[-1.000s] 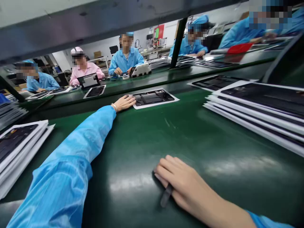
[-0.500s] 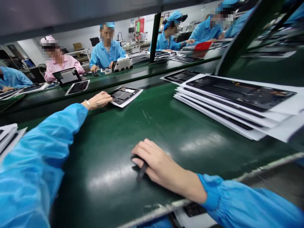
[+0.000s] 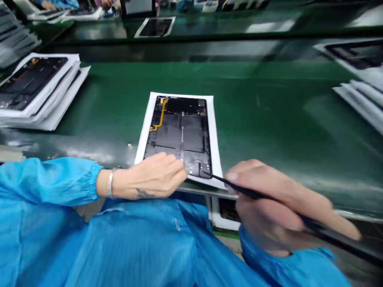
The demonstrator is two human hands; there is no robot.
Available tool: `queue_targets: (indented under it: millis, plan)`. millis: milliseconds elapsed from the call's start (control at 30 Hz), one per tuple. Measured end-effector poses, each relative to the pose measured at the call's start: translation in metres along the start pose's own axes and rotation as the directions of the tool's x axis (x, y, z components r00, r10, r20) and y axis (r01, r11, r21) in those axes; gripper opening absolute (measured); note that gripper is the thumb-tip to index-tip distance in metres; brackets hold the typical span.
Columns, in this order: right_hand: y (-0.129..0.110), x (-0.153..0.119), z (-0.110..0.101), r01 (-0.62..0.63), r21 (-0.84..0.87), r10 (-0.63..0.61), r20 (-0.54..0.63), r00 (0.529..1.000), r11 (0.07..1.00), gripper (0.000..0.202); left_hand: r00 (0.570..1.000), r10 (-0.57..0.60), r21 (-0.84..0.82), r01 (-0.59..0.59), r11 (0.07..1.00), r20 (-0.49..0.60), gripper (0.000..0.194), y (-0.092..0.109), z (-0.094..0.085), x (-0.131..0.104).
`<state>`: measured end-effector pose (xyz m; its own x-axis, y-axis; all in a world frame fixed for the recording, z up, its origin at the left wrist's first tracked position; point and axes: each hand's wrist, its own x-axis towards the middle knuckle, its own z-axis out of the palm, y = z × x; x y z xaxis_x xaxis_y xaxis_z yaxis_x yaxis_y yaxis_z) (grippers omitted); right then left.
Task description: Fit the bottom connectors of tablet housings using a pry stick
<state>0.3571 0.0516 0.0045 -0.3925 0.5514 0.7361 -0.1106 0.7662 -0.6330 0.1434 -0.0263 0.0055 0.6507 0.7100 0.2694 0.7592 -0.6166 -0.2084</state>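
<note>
While the left hand [image 3: 155, 177] lies across the near left part of an open tablet body [image 3: 170, 129], the right hand [image 3: 278, 203] points a slim black tool [image 3: 249, 192] at the near right corner. The tablet body lies flat, inner side up, on a white sheet [image 3: 214, 143] at the near edge of the green bench [image 3: 260, 131], between 2 piles: the left stack [image 3: 66, 99] and the right stack [image 3: 356, 97].

Finger state: right-hand fingers are closed on the tool's shaft. Left-hand fingers are curled inward; their undersides are hidden, so whether they grip anything cannot be told. Tip contact with the corner cannot be confirmed.

For a good result, steady the tablet body with light left-hand pressure, clear of the tip. Hold the shaft at a low angle and let only the point work; heavy contact could score the dark inner panels. Keep the tip away from the orange ribbon cable [image 3: 162, 115] toward the far left corner. Guard against slippage, since the sheet sits close to the bench edge.
</note>
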Motion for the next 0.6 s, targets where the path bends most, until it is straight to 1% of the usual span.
queue_targets:
  millis: [33, 67, 100, 133, 167, 200, 233, 267, 300, 333, 400, 500, 600]
  plan:
    - [-0.005, -0.002, 0.009, -0.007, 0.026, 0.006, 0.030, 1.000, 1.000, 0.023, 1.000, -0.012, -0.034, 0.011, 0.999, -0.008, 0.028, 0.004, -0.002, -0.007]
    - [-0.008, -0.004, 0.017, -0.016, 0.037, 0.015, 0.034, 0.999, 0.999, 0.020, 0.999, -0.035, -0.066, 0.034, 0.997, -0.021, 0.027, 0.004, -0.007, -0.014]
    - [-0.010, -0.006, 0.023, -0.040, 0.029, 0.040, 0.026, 0.999, 0.999, 0.019, 0.996, -0.084, -0.097, 0.080, 0.992, -0.041, 0.026, 0.000, -0.012, -0.023]
    - [-0.012, -0.007, 0.028, -0.100, 0.001, 0.100, 0.039, 0.994, 0.995, 0.021, 0.984, -0.165, -0.128, 0.156, 0.980, -0.071, 0.023, -0.006, -0.019, -0.033]
    - [-0.012, -0.008, 0.032, -0.154, -0.027, 0.155, 0.051, 0.987, 0.988, 0.024, 0.957, -0.270, -0.161, 0.252, 0.954, -0.103, 0.021, -0.013, -0.025, -0.042]
    - [-0.013, -0.009, 0.035, -0.192, -0.043, 0.195, 0.068, 0.978, 0.980, 0.027, 0.918, -0.376, -0.201, 0.348, 0.916, -0.126, 0.018, -0.020, -0.031, -0.052]
    - [-0.012, -0.011, 0.038, -0.215, -0.043, 0.218, 0.085, 0.972, 0.976, 0.029, 0.880, -0.458, -0.244, 0.420, 0.874, -0.126, 0.016, -0.027, -0.035, -0.061]
    - [-0.012, -0.012, 0.041, -0.225, -0.030, 0.227, 0.103, 0.968, 0.974, 0.030, 0.858, -0.503, -0.284, 0.459, 0.841, -0.103, 0.015, -0.032, -0.038, -0.068]
    - [-0.011, -0.013, 0.044, -0.222, -0.010, 0.222, 0.116, 0.968, 0.975, 0.030, 0.859, -0.508, -0.317, 0.464, 0.828, -0.070, 0.015, -0.035, -0.038, -0.074]
    - [-0.011, -0.014, 0.047, -0.215, 0.010, 0.212, 0.121, 0.970, 0.977, 0.030, 0.876, -0.480, -0.338, 0.441, 0.831, -0.037, 0.016, -0.038, -0.036, -0.077]
    - [-0.009, -0.015, 0.053, -0.210, 0.025, 0.207, 0.111, 0.972, 0.977, 0.029, 0.915, -0.404, -0.353, 0.380, 0.855, 0.006, 0.018, -0.041, -0.028, -0.075]
    - [-0.007, -0.016, 0.058, -0.264, -0.012, 0.264, 0.078, 0.961, 0.964, 0.021, 0.950, -0.307, -0.345, 0.308, 0.887, 0.058, 0.018, -0.050, -0.014, -0.060]
    - [-0.004, -0.017, 0.059, -0.322, -0.042, 0.324, 0.051, 0.945, 0.946, 0.015, 0.969, -0.182, -0.351, 0.231, 0.908, 0.167, 0.018, -0.064, -0.007, -0.041]
